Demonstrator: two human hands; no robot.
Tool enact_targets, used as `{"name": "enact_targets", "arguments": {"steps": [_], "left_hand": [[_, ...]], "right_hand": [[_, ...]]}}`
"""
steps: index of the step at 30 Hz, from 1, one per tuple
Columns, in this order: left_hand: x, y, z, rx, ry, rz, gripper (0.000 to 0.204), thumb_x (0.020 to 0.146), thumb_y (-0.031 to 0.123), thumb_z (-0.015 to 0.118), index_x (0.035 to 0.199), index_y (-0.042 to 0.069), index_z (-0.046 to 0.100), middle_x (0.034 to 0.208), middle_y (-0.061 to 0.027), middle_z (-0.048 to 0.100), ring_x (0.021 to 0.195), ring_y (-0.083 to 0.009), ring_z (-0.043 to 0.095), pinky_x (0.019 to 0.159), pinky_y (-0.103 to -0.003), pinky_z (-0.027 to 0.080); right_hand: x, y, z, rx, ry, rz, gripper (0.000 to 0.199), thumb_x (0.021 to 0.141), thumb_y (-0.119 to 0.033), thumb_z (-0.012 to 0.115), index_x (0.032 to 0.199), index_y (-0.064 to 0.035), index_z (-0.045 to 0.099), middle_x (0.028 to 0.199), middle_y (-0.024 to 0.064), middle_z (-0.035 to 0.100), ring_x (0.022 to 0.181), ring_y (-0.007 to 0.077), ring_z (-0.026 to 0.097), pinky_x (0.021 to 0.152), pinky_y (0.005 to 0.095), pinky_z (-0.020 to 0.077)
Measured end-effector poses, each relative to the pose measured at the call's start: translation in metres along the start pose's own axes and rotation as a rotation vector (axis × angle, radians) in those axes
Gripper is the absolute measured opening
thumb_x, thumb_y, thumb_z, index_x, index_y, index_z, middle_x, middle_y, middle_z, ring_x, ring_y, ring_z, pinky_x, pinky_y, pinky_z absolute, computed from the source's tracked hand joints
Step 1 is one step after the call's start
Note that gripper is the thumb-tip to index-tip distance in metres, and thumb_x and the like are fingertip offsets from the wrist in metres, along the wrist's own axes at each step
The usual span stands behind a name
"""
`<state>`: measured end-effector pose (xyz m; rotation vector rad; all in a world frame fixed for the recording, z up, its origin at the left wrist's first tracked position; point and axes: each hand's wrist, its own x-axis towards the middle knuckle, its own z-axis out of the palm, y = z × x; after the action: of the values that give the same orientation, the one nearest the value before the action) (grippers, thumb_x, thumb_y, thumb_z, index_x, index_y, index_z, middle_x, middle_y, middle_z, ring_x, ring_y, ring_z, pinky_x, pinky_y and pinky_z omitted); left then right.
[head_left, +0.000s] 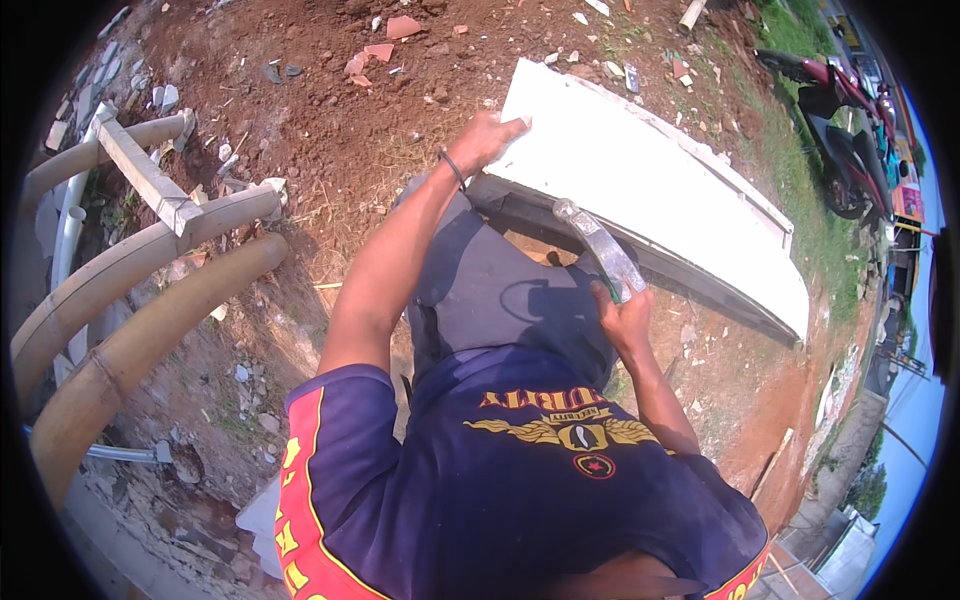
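A long white panel [640,180] with a boxy edge lies across my lap, its face washed out by sunlight. My left hand [485,140] is closed round its left end, the thumb on the white face and the other fingers partly hidden. In my closed right hand [627,318] is a worn, silver-grey hammer [593,240], its rounded end pointing up and left near the panel's near edge. A bit of green shows by the right thumb. The hammer's lower part is hidden by the fingers.
Thick bamboo poles [150,345] lie at the left, with a pale wooden batten [147,172] across two of them. Broken red tile pieces [403,27] and rubble are scattered over brown soil. A motorbike [845,150] stands on grass at the far right.
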<state>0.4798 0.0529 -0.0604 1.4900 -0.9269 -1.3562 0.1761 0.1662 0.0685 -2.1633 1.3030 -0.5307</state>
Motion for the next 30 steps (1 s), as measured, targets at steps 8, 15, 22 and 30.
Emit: {"name": "enact_targets", "arguments": {"steps": [8, 15, 22, 30], "left_hand": [[-0.005, 0.01, 0.003, -0.064, 0.011, -0.032, 0.044, 0.092, 0.037, 0.064, 0.098, -0.006, 0.068, 0.08, -0.0041, 0.066, 0.067, -0.0104, 0.057, 0.058, -0.027, 0.045], [-0.001, 0.004, 0.004, -0.139, 0.02, 0.022, 0.044, 0.092, 0.037, 0.064, 0.097, -0.006, 0.067, 0.081, -0.0036, 0.066, 0.067, -0.0091, 0.058, 0.058, -0.026, 0.046], [-0.005, 0.007, 0.007, -0.133, 0.074, 0.021, 0.045, 0.094, 0.037, 0.063, 0.097, -0.008, 0.066, 0.08, -0.0045, 0.066, 0.068, -0.0114, 0.057, 0.062, -0.028, 0.047], [-0.005, 0.003, 0.005, -0.055, 0.148, 0.079, 0.048, 0.094, 0.04, 0.061, 0.087, -0.007, 0.067, 0.073, -0.0028, 0.063, 0.064, -0.0101, 0.054, 0.057, -0.029, 0.044]], "right_hand": [[-0.078, 0.086, -0.014, -0.29, 0.131, 0.362, 0.028, 0.085, -0.02, 0.068, 0.104, 0.0, 0.062, 0.084, 0.0249, 0.066, 0.08, 0.0446, 0.064, 0.067, 0.0496, 0.0488], [-0.21, 0.236, 0.041, -0.62, 0.212, 0.942, 0.032, 0.085, -0.022, 0.066, 0.103, 0.004, 0.06, 0.09, 0.0286, 0.066, 0.082, 0.0465, 0.064, 0.072, 0.0503, 0.0513], [-0.233, 0.328, 0.078, -0.169, -0.031, 1.301, 0.042, 0.086, -0.034, 0.069, 0.103, 0.0038, 0.061, 0.086, 0.0241, 0.069, 0.083, 0.0378, 0.069, 0.067, 0.0473, 0.0537], [-0.191, 0.159, -0.034, 0.047, 0.22, 0.954, 0.042, 0.086, -0.006, 0.058, 0.126, -0.0028, 0.042, 0.077, 0.0085, 0.058, 0.055, 0.0163, 0.056, 0.046, 0.0327, 0.0449]]}}
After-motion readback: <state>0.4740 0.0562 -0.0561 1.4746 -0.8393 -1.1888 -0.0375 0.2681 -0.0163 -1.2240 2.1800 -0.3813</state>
